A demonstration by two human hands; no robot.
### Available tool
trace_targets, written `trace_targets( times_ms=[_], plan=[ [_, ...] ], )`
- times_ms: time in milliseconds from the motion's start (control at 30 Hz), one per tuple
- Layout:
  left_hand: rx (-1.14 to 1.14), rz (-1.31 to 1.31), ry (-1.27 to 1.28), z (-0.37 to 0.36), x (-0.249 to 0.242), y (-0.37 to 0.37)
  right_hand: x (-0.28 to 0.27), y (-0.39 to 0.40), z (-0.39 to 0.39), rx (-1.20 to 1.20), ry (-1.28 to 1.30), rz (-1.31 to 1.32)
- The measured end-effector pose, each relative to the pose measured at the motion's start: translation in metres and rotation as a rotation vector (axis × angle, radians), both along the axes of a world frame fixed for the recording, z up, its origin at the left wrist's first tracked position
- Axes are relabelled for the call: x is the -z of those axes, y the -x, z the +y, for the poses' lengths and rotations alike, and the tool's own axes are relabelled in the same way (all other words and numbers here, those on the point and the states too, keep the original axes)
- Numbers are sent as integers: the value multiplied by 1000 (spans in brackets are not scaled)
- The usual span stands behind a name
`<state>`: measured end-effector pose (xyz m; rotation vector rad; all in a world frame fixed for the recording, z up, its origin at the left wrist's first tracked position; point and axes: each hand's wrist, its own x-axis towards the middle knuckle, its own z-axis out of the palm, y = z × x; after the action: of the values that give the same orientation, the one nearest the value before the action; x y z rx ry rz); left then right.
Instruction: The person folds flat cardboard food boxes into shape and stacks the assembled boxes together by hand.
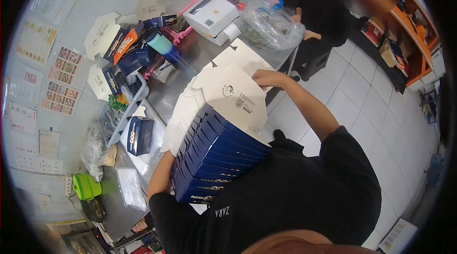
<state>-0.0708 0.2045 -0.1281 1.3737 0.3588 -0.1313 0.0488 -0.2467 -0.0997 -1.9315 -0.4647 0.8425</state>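
A tall nested stack of dark blue cardboard food boxes (214,144) leans against my chest, their white lids standing open. My right hand (269,79) is closed on the edge of a white box lid (240,93) printed with a round logo and a QR code. Another white lid (247,59) stands up just behind it. On the other side, my left forearm (162,173) reaches around the stack. The left hand's fingers are hidden behind the boxes and white flaps (183,116).
On the metal table (164,94) are a label printer (212,16), a teal-and-blue bottle (163,47), a single blue box (140,136) and a plastic-wrapped pack (131,188). A clear bag (269,25) lies at the far end, near a person in black (323,16). Orange shelves (409,30) stand beyond.
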Motion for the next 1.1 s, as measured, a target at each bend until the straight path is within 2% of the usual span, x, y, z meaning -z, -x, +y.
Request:
trace_targets(
  times_ms=[100, 133, 167, 200, 267, 300, 400, 467, 533, 600, 700, 733, 800, 867, 1000, 1033, 1100],
  plan=[
    [-11, 2, -7, 4, -1, 9, 5, 15, -18, 168, -191, -295],
    [-9, 3, -11, 4, -1, 11, -28, 26, -22, 231, -101, -225],
    [-9, 4, -14, 3, -1, 13, -45, 34, -26, 281, -217, -226],
    [-8, 4, -14, 2, -1, 14, -33, 28, -35, 331, -226, -256],
    [-10, 6, -21, 2, -3, 16, -68, 44, -41, 527, -223, -399],
    [-11, 7, -23, 3, -3, 16, -73, 48, -44, 567, -388, -564],
    [-9, 3, -23, 2, -5, 15, -128, 96, -23, 800, -455, -369],
    [-10, 2, -16, 4, -5, 13, -106, 122, -6, 625, -527, -226],
    [-5, -7, -10, 2, -5, 9, -95, 152, 14, 307, -563, -70],
    [-7, -11, -5, 0, -3, 9, -93, 163, 25, -23, -343, -429],
    [-23, -10, 14, 2, -2, 13, -94, 172, 23, -117, -447, 122],
    [-27, -5, 22, 2, -2, 16, -91, 174, 23, -118, -474, 148],
    [-39, -1, 33, 2, 0, 21, -87, 177, 20, -110, -521, 193],
    [-56, 7, 55, 0, 2, 28, -92, 181, 16, -66, -456, 197],
    [-102, 29, 123, 0, 8, 46, -78, 184, 11, -100, -370, 47],
    [-116, 31, 150, -1, 10, 51, -72, 186, 13, -74, -448, -31],
    [-133, 24, 221, -3, 14, 60, -70, 185, 18, 20, -400, -48]
  ],
)
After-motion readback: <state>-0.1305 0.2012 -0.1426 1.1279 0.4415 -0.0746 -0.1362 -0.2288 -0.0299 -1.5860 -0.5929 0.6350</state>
